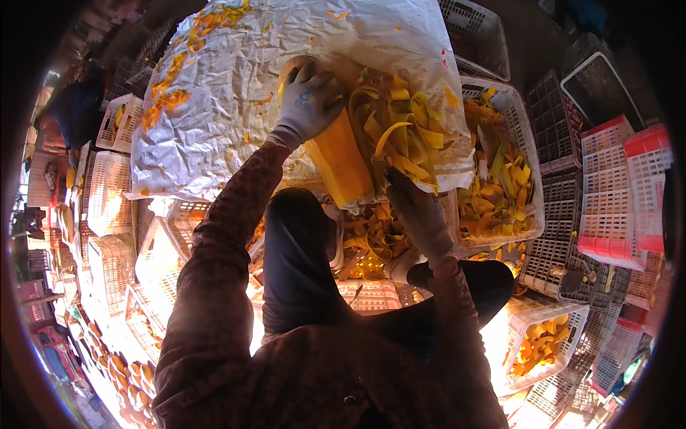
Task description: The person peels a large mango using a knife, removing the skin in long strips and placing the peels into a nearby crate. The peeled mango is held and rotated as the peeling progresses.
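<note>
A long squash [340, 161], orange where its skin is off, lies slanted on a crinkled white plastic sheet [225, 107], its near end at the sheet's front edge. My left hand [311, 104], in a pale printed knit glove, is spread over the squash's far part and grips it. A tan, rounded end shows beyond the fingers. To the right of the squash is a heap of curled peel strips [402, 123]. My right hand [415, 206], gloved with dark, stained fingers, is at the near side of that heap; whatever its fingers may hold is too dark to make out.
Peelings fill a white plastic crate [536, 204] on the right. More peel [375, 230] lies below the sheet's edge, between my legs. Another crate with orange pieces [546, 343] stands lower right. Stacked crates [110, 187] line the left; several squashes [128, 381] lie lower left.
</note>
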{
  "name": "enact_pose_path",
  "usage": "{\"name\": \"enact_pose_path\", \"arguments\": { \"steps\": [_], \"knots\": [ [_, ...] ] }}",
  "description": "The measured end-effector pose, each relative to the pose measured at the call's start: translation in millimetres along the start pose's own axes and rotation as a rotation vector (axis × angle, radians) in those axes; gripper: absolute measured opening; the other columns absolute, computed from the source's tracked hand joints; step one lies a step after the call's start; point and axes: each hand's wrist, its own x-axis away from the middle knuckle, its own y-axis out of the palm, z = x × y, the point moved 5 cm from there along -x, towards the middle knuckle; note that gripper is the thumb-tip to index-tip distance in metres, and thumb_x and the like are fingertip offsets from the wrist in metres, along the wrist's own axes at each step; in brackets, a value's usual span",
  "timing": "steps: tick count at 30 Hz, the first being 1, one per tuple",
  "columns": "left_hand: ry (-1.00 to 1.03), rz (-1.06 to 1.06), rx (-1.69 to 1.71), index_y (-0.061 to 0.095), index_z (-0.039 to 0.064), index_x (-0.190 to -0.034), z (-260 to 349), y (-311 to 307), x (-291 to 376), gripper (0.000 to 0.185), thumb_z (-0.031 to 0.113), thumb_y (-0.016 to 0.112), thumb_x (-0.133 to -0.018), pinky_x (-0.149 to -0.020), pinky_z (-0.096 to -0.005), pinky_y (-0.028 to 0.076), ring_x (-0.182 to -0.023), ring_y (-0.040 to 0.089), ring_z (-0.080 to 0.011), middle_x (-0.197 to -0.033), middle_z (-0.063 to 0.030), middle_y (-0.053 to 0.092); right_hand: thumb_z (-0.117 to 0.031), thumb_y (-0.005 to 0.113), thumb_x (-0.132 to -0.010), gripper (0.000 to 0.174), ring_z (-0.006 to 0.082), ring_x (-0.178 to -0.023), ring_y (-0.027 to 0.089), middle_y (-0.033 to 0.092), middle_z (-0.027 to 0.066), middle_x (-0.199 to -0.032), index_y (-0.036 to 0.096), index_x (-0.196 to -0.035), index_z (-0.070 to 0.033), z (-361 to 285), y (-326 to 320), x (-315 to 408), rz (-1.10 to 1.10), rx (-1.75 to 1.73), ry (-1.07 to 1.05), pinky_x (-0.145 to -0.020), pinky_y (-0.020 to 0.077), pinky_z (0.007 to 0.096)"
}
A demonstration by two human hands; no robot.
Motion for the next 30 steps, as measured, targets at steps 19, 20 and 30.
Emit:
{"name": "enact_pose_path", "arguments": {
  "steps": [19, 20, 30],
  "knots": [
    [-0.1, -0.045, -0.038, 0.076, 0.021, -0.105, -39, -5, 14, 0.024, 0.029, 0.074, -0.082, -0.107, -0.05, 0.043, -0.129, 0.051, -0.0398, -0.128, -0.0063, 0.065, -0.021, 0.052, -0.105, 0.044, 0.0063, -0.064, 0.053, 0.067, 0.0025, -0.098, 0.05, -0.147, -0.006, 28, 37, 59, 0.01, -0.247, 0.297, -0.057, 0.0437, 0.0233],
    [-0.099, -0.056, -0.047, 0.076, 0.022, -0.106, -47, -7, 19, 0.025, 0.029, 0.074, -0.082, -0.108, -0.0501, 0.042, -0.13, 0.05, -0.0403, -0.129, -0.0064, 0.065, -0.021, 0.052, -0.106, 0.045, 0.0035, -0.062, 0.049, 0.067, 0.0011, -0.097, 0.049, -0.148, -0.006, 20, 22, 48, 0.038, -0.284, 0.302, -0.055, 0.0408, 0.0216],
    [-0.098, -0.069, -0.111, 0.076, 0.025, -0.107, -72, -9, 25, 0.024, 0.032, 0.07, -0.085, -0.109, -0.0501, 0.04, -0.129, 0.051, -0.0402, -0.127, -0.0056, 0.066, -0.019, 0.055, -0.095, 0.028, 0.0385, -0.097, 0.069, 0.069, 0.0178, -0.112, 0.066, -0.119, -0.01, -16, 75, -113, -0.211, 0.201, -0.03, -0.081, 0.0572, 0.045]
  ]
}}
